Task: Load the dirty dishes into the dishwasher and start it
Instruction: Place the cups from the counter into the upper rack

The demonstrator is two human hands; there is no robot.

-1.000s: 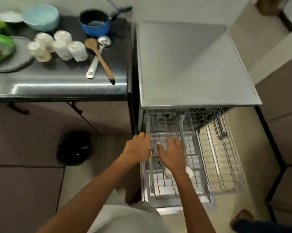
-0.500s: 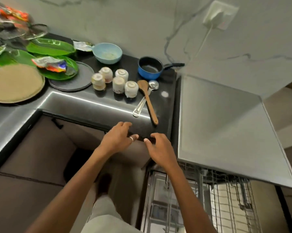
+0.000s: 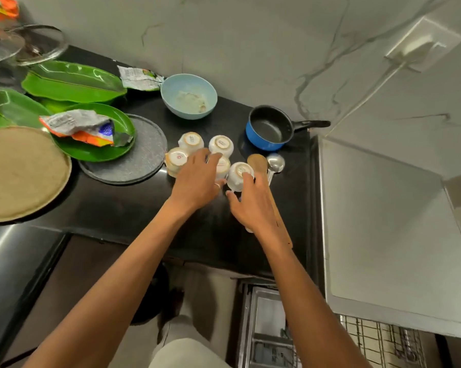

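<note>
Several small white cups stand upside down on the black counter (image 3: 123, 208). My left hand (image 3: 197, 179) lies over them with fingers stretched out, touching the middle cup (image 3: 223, 166) between the left cup (image 3: 175, 160) and the two rear cups (image 3: 191, 140). My right hand (image 3: 250, 205) has thumb and fingers round the right-hand cup (image 3: 238, 173). A wooden spoon (image 3: 258, 162) and a metal ladle (image 3: 275, 163) lie just right of it. The dishwasher (image 3: 383, 221) stands at the right, its wire rack (image 3: 378, 338) pulled out at the bottom edge.
A blue saucepan (image 3: 269, 128) and a pale blue bowl (image 3: 188, 95) sit behind the cups. To the left are a grey plate (image 3: 144, 160), green leaf-shaped plates (image 3: 72, 83) with wrappers, a tan round plate (image 3: 19, 171) and glass lids (image 3: 24, 46).
Both hands left the dishwasher rack, rose past the counter edge and reached forward onto the cups. The view swung up and left from the rack to the counter.
</note>
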